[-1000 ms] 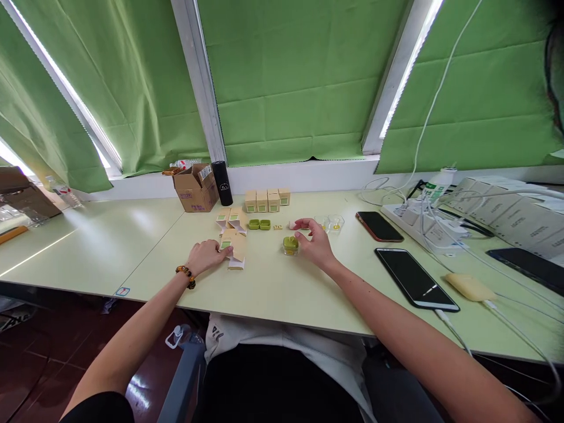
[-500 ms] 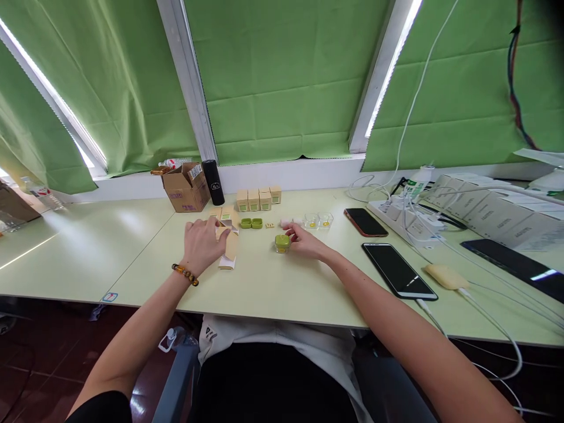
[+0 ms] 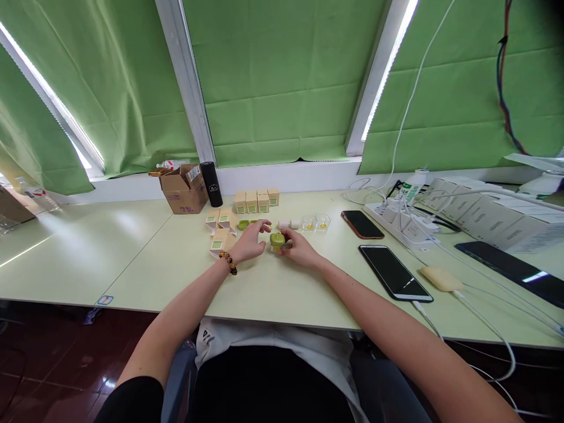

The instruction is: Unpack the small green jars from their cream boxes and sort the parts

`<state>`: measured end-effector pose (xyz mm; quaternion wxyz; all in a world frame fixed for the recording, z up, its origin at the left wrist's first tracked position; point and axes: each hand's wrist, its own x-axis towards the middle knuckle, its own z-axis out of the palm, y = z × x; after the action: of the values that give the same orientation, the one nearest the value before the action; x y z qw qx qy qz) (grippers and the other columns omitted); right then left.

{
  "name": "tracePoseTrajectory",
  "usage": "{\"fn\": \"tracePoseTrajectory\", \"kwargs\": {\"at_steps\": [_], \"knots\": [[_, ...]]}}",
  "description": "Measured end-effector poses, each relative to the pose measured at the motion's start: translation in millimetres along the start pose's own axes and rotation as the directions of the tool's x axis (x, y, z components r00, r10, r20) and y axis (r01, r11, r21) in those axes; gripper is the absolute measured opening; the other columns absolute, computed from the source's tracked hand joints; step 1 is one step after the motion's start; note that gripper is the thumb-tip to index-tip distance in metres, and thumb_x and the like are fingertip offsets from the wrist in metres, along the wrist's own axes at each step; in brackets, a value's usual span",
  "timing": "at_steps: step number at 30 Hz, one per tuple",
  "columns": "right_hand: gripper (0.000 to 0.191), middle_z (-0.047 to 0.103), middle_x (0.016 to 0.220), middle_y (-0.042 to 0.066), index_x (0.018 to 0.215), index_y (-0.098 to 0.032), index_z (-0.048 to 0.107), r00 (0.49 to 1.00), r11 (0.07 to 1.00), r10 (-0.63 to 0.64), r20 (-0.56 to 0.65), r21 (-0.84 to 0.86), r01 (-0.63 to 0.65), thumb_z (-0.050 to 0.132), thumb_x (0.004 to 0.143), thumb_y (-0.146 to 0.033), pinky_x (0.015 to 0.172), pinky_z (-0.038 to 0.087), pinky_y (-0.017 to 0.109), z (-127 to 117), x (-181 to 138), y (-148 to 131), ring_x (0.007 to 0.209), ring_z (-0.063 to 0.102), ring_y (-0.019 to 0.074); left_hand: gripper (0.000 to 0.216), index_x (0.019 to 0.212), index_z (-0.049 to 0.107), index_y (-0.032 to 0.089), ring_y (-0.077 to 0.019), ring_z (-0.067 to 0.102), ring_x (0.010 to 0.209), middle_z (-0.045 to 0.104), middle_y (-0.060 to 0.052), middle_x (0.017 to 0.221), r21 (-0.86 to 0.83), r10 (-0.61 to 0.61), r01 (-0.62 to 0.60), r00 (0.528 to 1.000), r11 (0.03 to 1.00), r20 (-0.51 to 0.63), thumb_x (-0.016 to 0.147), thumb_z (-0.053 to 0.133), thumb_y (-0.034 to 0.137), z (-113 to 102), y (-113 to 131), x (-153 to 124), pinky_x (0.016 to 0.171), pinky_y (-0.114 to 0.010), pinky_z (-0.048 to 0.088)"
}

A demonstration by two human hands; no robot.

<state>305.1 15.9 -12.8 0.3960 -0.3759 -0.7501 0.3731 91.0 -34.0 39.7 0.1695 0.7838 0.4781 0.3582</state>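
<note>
My right hand (image 3: 300, 249) has its fingers closed on a small clear jar with a green lid (image 3: 277, 239), held at the table surface. Just left of it, my left hand (image 3: 250, 243) is open, thumb and fingers apart with nothing between them. Behind the left hand, partly covered by it, sit green square lids (image 3: 244, 224). Small open kraft boxes (image 3: 220, 240) stand beside the left wrist. Beyond the right hand are two pale pink cylinders (image 3: 283, 224) and two clear square jars (image 3: 323, 222) with something yellow inside.
Several closed kraft boxes (image 3: 251, 202) line the back, near a black cylinder (image 3: 211, 184) and a cardboard box (image 3: 183, 189). To the right lie phones (image 3: 394, 272), a power strip (image 3: 403, 226), cables and a row of white boxes (image 3: 489, 214).
My left hand has moved right, away from the kraft box, which now stands upright. My right hand has closed on the green-lidded jar and shifted it slightly left.
</note>
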Motion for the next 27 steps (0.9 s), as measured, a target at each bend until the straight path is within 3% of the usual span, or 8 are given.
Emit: {"fn": "tracePoseTrajectory", "kwargs": {"at_steps": [3,7,10,13,17,20,23,27], "knots": [[0.049,0.076,0.107,0.005,0.111,-0.022,0.068,1.0,0.982,-0.021,-0.012,0.187,0.023,0.083,0.067,-0.037,0.081,0.056,0.039,2.3,0.0,-7.9,0.097,0.068,0.0248,0.06,0.136,0.059,0.023,-0.0268,0.064,0.121,0.071,-0.01,0.123,-0.183,-0.051,0.049,0.999,0.982,-0.007,0.077,0.064,0.012,2.4,-9.8,-3.6,0.099,-0.044,0.052],[0.062,0.077,0.113,0.007,0.121,-0.026,0.063,1.0,0.914,-0.027,0.008,0.406,0.021,0.088,0.069,-0.048,0.081,0.059,0.039,6.9,-3.2,-16.7,0.102,0.071,0.0248,0.048,0.128,0.066,0.018,-0.0265,0.067,0.115,0.072,-0.014,0.119,-0.47,-0.099,0.078,0.995,0.879,-0.021,0.084,0.075,0.033,5.4,-18.3,-5.3,0.093,-0.039,0.053],[0.068,0.078,0.109,0.005,0.123,-0.028,0.058,0.999,0.865,-0.009,-0.032,0.502,0.024,0.091,0.069,-0.052,0.078,0.06,0.038,8.8,-6.6,-22.0,0.093,0.072,0.0222,0.052,0.122,0.068,0.015,-0.0256,0.067,0.11,0.071,-0.016,0.119,-0.584,-0.127,0.091,0.992,0.807,-0.022,0.083,0.08,0.048,9.2,-20.1,-5.8,0.093,-0.038,0.053],[0.062,0.077,0.11,0.005,0.119,-0.028,0.059,0.999,0.827,-0.01,-0.049,0.561,0.036,0.09,0.073,-0.054,0.073,0.06,0.039,8.6,-9.9,-28.5,0.084,0.071,0.0205,0.056,0.117,0.066,0.015,-0.0236,0.066,0.105,0.07,-0.015,0.116,-0.599,-0.136,0.087,0.99,0.796,-0.036,0.081,0.082,0.056,13.7,-16.2,-7.7,0.091,-0.037,0.052],[0.058,0.075,0.12,0.008,0.122,-0.026,0.066,0.999,0.794,-0.049,-0.004,0.607,0.041,0.091,0.075,-0.052,0.078,0.061,0.041,9.5,-14.6,-37.5,0.091,0.071,0.0219,0.054,0.107,0.061,0.018,-0.0199,0.063,0.098,0.067,-0.008,0.106,-0.459,-0.158,0.075,0.977,0.885,-0.146,0.077,0.088,0.054,19.2,-4.3,-11.8,0.083,-0.033,0.049],[0.06,0.076,0.115,0.006,0.123,-0.026,0.069,0.999,0.777,-0.047,0.026,0.629,0.02,0.095,0.072,-0.045,0.081,0.061,0.04,11.1,-17.0,-42.2,0.087,0.069,0.0202,0.051,0.097,0.056,0.02,-0.0169,0.059,0.089,0.063,-0.004,0.098,-0.387,-0.142,0.059,0.972,0.92,-0.189,0.077,0.088,0.054,21.3,3.7,-14.7,0.08,-0.031,0.048],[0.055,0.075,0.114,0.005,0.118,-0.026,0.072,0.999,0.742,-0.031,0.026,0.67,0.005,0.095,0.072,-0.043,0.081,0.06,0.04,10.2,-17.1,-44.5,0.089,0.069,0.021,0.048,0.094,0.055,0.02,-0.0164,0.059,0.087,0.062,-0.004,0.096,-0.47,-0.085,0.009,0.987,0.883,-0.139,0.085,0.079,0.06,19.0,8.1,-16.7,0.081,-0.031,0.048],[0.049,0.076,0.107,0.004,0.118,-0.03,0.069,1.0,0.616,0.022,0.011,0.787,-0.022,0.09,0.076,-0.045,0.077,0.059,0.041,3.9,-14.1,-42.7,0.085,0.07,0.0216,0.045,0.101,0.061,0.019,-0.0183,0.062,0.093,0.064,-0.006,0.1,-0.556,-0.033,-0.052,0.989,0.83,-0.141,0.093,0.068,0.062,12.2,10.5,-18.3,0.086,-0.032,0.05]]}}
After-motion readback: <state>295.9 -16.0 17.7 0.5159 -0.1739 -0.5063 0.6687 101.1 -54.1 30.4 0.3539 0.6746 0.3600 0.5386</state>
